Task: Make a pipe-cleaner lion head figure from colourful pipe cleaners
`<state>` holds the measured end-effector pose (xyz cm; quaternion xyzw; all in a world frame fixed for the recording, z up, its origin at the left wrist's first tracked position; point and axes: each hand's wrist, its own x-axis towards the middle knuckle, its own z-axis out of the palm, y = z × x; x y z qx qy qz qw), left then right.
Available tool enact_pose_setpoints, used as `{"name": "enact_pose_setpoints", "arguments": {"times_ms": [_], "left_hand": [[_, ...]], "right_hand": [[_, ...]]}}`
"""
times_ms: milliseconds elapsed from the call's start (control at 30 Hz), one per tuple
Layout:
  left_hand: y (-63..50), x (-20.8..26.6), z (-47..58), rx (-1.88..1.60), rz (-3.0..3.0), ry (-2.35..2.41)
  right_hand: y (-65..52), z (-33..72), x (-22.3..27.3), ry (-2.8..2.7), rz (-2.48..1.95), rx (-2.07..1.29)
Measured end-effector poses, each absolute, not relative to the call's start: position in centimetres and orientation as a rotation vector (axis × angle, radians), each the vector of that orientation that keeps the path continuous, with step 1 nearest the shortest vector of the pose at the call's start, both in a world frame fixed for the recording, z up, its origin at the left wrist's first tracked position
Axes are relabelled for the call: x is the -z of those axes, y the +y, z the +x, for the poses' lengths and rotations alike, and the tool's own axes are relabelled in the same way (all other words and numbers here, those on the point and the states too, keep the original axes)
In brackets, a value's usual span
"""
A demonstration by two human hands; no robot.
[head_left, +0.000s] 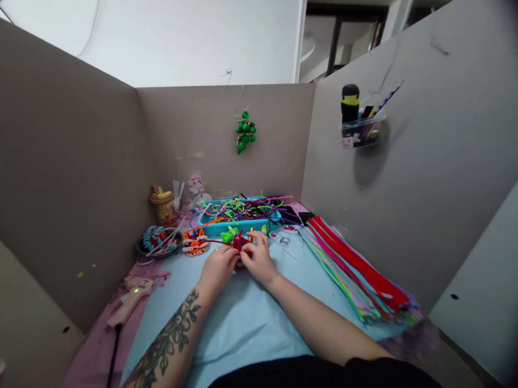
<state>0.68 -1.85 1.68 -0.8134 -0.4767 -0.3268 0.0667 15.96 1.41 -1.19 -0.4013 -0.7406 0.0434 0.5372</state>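
Note:
Over the far middle of the light blue cloth, my left hand (219, 266) and my right hand (260, 258) meet with fingertips pinched together. Between them is a dark red fuzzy pipe cleaner piece (239, 240), partly covered by my fingers. One red strand sticks out to the left of it. A bright green pipe cleaner piece (229, 234) sits just behind. To the left lies an orange, white and blue pipe cleaner shape (194, 243). Small scissors (283, 240) rest right of my right hand.
A blue tray (221, 229) heaped with colourful pipe cleaners stands behind. Bundled long pipe cleaners (360, 266) lie at right. At left are a dark bowl (174, 249), a brown-and-yellow cup (164, 206) and a pink glue gun (130, 303) with its cord. Grey partitions (271, 141) enclose the table.

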Motion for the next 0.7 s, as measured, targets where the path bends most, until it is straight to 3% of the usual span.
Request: {"name": "enact_pose_setpoints", "arguments": {"times_ms": [700], "left_hand": [[-4.6,-1.0,-1.4,0.834,-2.422,-1.393]], "right_hand": [[-0.6,14.7,0.4,-1.866,-0.731,-0.159]]}}
